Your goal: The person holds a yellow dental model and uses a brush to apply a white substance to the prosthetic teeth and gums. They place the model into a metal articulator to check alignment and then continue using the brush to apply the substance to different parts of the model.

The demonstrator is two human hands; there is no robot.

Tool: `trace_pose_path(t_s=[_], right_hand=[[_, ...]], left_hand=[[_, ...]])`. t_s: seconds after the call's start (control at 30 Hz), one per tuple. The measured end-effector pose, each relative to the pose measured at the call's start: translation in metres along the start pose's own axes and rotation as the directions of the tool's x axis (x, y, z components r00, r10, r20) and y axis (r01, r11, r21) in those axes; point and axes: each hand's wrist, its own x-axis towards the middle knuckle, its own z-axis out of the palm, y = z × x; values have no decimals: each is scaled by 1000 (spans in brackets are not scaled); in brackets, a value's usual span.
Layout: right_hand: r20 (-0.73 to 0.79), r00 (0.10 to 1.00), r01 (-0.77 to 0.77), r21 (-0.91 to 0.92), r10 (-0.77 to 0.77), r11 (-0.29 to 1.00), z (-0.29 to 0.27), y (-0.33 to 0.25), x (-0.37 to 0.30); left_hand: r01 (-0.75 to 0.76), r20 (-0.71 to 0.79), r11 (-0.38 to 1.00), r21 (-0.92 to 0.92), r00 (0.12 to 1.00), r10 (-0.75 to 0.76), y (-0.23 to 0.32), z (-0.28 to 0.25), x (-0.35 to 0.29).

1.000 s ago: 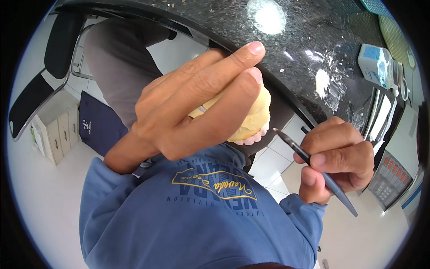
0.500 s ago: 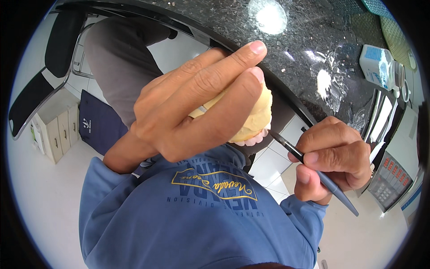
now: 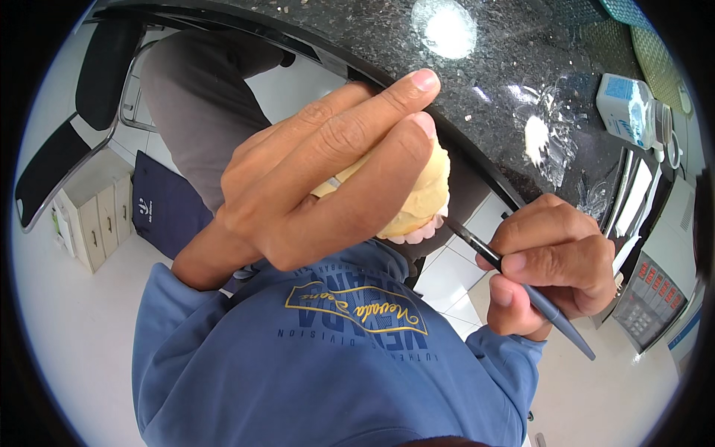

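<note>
My left hand [image 3: 328,171] is wrapped round a dental model [image 3: 428,186], a yellow cast with a row of pale pink teeth along its lower edge. The palm and fingers hide much of the cast. In my right hand [image 3: 555,268], thumb and fingers pinch a slim brush [image 3: 547,309] with a blue-grey tapered handle and a black front part. Its dark, fine tip points up and left, right beside the teeth; whether it touches them I cannot tell.
A black speckled countertop [image 3: 357,37] with a dark front edge runs beyond my hands. White powder [image 3: 536,138] is smeared on it near a clear, blue-labelled jar [image 3: 624,110]. A black chair [image 3: 56,164] and a drawer cabinet [image 3: 100,216] stand at the left.
The model and both hands have shifted very slightly to the left. The grips on the model and the brush are unchanged.
</note>
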Motion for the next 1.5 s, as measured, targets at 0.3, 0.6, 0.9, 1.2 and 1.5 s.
trace_pose_path(t_s=[0.3, 0.6, 0.9, 1.2, 1.5], right_hand=[[-30, 999, 16, -13, -16, 1000, 2, 0, 1], [36, 999, 11, -16, -11, 1000, 0, -1, 3], [59, 998, 8, -5, -7, 1000, -3, -1, 4], [79, 997, 15, -2, -15, 1000, -5, -1, 5], [72, 997, 10, 10, -11, 1000, -5, 0, 4]], left_hand=[[11, 43, 1000, -1, 999, -11, 0, -3, 0], [23, 37, 1000, 4, 999, -23, 2, -3, 0], [2, 46, 1000, 2, 999, -2, 0, -4, 1], [18, 67, 1000, 14, 998, -19, 2, -7, 2], [14, 81, 1000, 9, 997, -15, 2, -7, 3]])
